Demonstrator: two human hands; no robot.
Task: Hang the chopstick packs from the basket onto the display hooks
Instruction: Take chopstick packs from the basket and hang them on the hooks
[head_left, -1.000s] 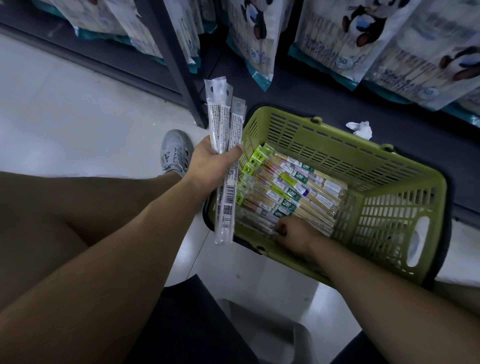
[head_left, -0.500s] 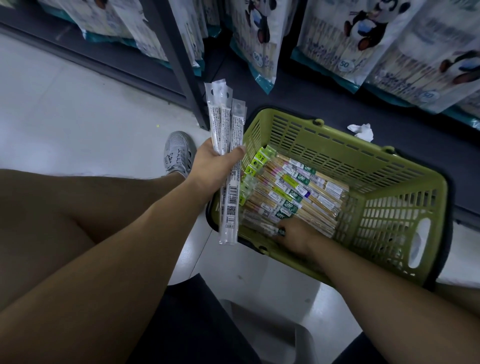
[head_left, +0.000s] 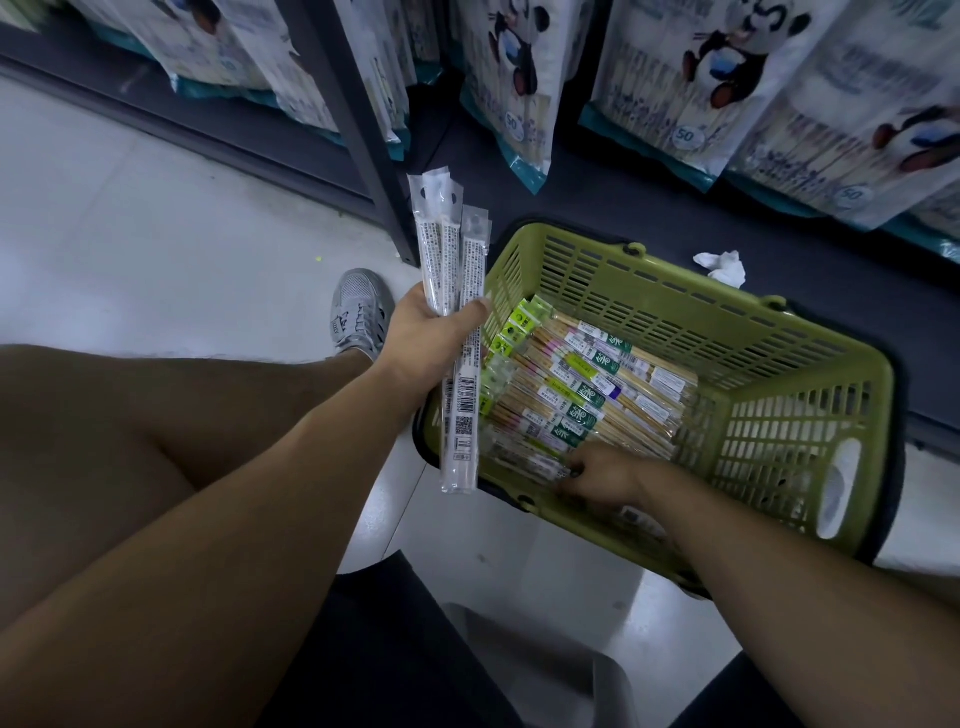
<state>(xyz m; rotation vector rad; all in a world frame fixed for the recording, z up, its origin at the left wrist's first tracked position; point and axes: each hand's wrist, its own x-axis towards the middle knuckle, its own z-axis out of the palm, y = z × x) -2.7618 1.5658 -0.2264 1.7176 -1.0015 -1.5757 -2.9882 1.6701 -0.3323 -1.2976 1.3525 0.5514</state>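
A green plastic basket (head_left: 810, 457) stands on the floor against the shelf base. Inside it lie several chopstick packs (head_left: 587, 384) with green and white labels. My left hand (head_left: 431, 343) is closed around three long clear chopstick packs (head_left: 452, 270), held upright at the basket's left edge with their hang holes on top. My right hand (head_left: 602, 475) reaches into the near side of the basket, its fingers pinching a pack at the bottom of the pile. No display hooks are in view.
Large panda-printed bags (head_left: 685, 78) hang along the shelf above the basket. A dark shelf post (head_left: 363, 145) stands left of it. A crumpled white tissue (head_left: 722, 267) lies on the shelf base. My bare knee and grey shoe (head_left: 361, 312) are at left.
My right hand has slid a little toward the basket's near wall and closed its fingers on a pack. The left hand and its packs have barely moved.
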